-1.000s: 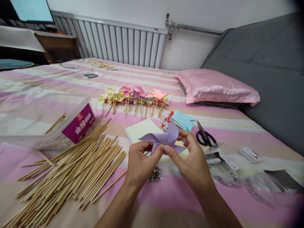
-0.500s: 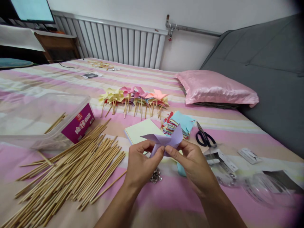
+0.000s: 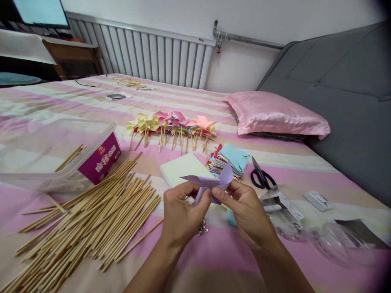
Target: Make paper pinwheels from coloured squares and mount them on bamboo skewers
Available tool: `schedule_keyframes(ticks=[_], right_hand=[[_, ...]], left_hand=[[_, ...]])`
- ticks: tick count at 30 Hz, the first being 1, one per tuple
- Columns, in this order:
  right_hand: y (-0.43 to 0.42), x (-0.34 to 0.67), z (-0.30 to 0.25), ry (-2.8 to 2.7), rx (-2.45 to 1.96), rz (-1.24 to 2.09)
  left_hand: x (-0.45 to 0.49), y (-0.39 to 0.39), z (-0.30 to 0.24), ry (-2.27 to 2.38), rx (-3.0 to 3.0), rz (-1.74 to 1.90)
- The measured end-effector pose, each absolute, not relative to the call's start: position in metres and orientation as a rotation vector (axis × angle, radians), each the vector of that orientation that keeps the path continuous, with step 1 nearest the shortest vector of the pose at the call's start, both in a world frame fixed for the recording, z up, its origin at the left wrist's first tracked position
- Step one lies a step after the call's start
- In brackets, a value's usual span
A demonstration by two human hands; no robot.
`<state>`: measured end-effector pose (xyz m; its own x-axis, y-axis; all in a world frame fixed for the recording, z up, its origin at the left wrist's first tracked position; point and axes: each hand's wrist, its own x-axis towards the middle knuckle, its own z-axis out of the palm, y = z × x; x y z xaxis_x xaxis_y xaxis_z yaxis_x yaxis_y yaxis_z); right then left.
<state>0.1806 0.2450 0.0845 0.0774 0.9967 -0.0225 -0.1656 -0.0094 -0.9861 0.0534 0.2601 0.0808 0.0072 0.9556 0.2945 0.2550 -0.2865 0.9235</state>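
Between my two hands is a purple paper pinwheel (image 3: 210, 183), its blades folded in toward the middle. My left hand (image 3: 185, 209) pinches its left side, thumb pressed near the centre. My right hand (image 3: 247, 209) grips the right side, its thumb also at the centre. Whether a pin is under the thumbs I cannot tell. Below the hands lies a small heap of metal fasteners (image 3: 202, 228), partly hidden by my left hand. Just behind are a pad of pale green paper squares (image 3: 183, 167) and a stack of cut coloured paper (image 3: 235, 156).
Many wooden sticks (image 3: 100, 219) lie at left beside a clear plastic box (image 3: 104, 156). Finished pinwheels (image 3: 171, 122) lie farther back. Black-handled scissors (image 3: 262, 177), clear packaging (image 3: 339, 244) and a small white packet (image 3: 318, 200) are at right. A pink pillow (image 3: 277, 114) rests behind.
My hands stay on the purple pinwheel with almost the same grip. The left hand now covers more of the metal fasteners. The view has shifted very slightly.
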Motion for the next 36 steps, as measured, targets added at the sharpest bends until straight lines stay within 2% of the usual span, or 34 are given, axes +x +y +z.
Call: schedule_keyframes(ticks=[16,30,36], right_hand=[[0.246,0.180,0.083,-0.961,-1.062,1.290],[0.249,0.189,0.084,-1.028,-1.094,1.406],[0.249,0.202,0.087,-1.201,-1.163,1.382]], left_hand=[[0.056,0.257,0.084,1.246,1.621,1.360],[0.055,0.268,0.078,0.993,1.056,1.071],[0.050,0.272,0.073,1.009,1.112,1.022]])
